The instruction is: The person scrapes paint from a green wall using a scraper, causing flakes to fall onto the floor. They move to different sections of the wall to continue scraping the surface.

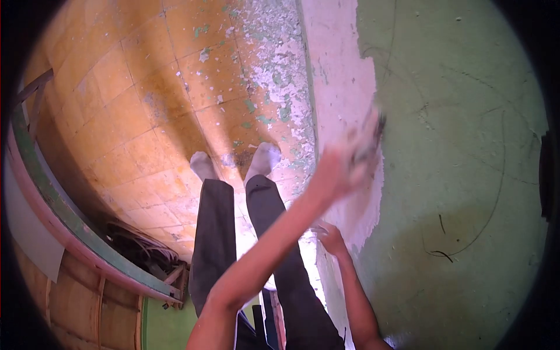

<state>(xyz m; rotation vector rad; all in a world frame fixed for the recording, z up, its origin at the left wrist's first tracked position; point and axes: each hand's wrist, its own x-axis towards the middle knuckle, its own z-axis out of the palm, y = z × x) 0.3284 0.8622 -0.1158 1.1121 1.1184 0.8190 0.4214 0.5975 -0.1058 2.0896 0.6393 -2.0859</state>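
My left hand [349, 160] is reaching across to the wall on the right, smeared by motion. Its fingers are closed round what looks like a scraper [380, 125], of which only a blurred dark edge shows. This edge lies where green paint [443, 134] meets a bared pale strip [341, 76] of wall. Lower down, my right hand [331, 238] hangs beside the pale strip, near my leg. Its fingers are partly stretched and appear to hold nothing; their tips are washed out by bright light.
Paint flakes [280, 76] cover the orange tiled floor [134, 105] along the wall's foot. My socked feet [263, 158] stand among scattered chips. At left is a curved-looking green and pink frame [87, 224] with dark bundled material [143, 248] beside it. A dark object [547, 175] sits at the far right.
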